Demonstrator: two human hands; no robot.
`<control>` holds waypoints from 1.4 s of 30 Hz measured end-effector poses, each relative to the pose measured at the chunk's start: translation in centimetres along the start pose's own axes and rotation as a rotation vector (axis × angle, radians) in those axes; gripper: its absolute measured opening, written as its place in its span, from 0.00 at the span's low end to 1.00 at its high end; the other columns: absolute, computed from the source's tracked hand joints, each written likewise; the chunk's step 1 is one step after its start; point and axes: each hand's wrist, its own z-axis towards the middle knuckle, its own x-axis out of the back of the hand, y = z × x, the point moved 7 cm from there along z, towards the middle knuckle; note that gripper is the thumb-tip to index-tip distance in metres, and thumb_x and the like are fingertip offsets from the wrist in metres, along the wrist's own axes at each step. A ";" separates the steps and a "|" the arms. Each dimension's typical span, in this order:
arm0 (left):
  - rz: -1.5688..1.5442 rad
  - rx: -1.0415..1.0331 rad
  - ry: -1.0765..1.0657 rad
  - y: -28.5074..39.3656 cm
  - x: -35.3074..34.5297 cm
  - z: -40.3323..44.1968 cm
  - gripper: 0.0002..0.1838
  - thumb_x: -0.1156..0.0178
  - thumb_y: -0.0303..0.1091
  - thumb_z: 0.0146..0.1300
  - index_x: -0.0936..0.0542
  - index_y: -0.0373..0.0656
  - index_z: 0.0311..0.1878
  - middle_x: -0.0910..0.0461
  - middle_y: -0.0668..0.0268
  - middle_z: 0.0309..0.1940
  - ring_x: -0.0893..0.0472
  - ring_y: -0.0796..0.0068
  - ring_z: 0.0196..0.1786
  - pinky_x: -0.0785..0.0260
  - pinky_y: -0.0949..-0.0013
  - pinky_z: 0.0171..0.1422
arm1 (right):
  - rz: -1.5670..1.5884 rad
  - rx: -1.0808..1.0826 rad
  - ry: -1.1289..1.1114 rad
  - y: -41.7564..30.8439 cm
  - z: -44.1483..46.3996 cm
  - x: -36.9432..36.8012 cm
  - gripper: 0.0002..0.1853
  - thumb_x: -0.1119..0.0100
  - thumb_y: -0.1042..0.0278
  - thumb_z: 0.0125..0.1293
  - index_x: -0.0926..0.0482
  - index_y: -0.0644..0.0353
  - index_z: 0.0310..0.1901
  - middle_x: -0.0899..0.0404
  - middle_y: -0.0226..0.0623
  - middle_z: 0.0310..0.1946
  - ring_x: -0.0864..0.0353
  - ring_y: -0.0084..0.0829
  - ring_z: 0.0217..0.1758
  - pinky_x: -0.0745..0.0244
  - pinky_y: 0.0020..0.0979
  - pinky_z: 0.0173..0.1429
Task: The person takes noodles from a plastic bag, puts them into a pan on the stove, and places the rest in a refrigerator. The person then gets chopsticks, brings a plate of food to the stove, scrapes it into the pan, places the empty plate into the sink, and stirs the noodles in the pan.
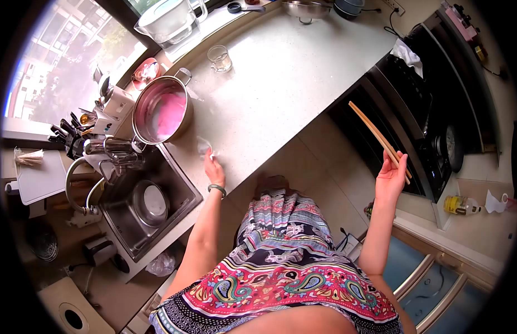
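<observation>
My right hand (391, 173) is raised at the right, its fingers closed round a pair of wooden chopsticks (374, 132) that point up and to the left. Low over the counter by the sink, my left hand (214, 170) pinches a small, clear, crumpled film-like piece (204, 146); its exact kind is too blurred to tell. Left of that hand, a two-handled steel pot (183, 119) stands on the counter at the sink's corner, with something pink inside. A clear glass mug (219, 58) sits farther back.
The steel sink (183, 196) holds a round metal basin (151, 201). Knives and utensils (74, 131) stand by the window. A water filter pitcher (168, 22) is on the sill. At the right are the black stove (406, 92), a white cloth (407, 55) and an oil bottle (461, 205).
</observation>
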 end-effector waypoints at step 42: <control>0.240 -0.321 -0.356 57.6 -31.8 -12.1 0.19 0.49 0.27 0.68 0.25 0.41 0.61 0.35 0.55 0.69 0.34 0.56 0.69 0.42 0.56 0.71 | -1.181 0.208 0.195 -42.5 49.5 40.7 0.12 0.33 0.62 0.61 0.15 0.63 0.38 0.18 0.35 0.21 0.20 0.22 0.23 0.26 0.27 0.31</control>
